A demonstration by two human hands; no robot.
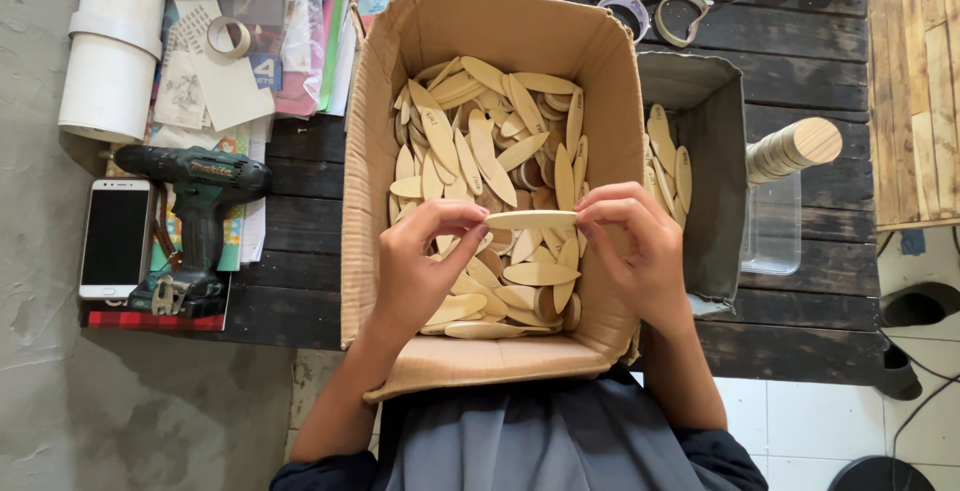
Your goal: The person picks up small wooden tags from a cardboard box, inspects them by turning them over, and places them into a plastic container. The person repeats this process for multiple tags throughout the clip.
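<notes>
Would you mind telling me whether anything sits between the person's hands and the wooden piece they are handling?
Nothing visible does. The left hand and right hand already pinch the leaf-shaped wooden piece by its ends, holding it level above the other pieces in the cardboard box.

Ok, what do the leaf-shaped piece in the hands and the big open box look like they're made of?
The leaf-shaped piece, pinched at its ends by the left hand and right hand, looks like thin pale wood, smooth and apparently unfinished. The box looks like plain brown corrugated cardboard: matte, with creased flaps and worn edges.
</notes>
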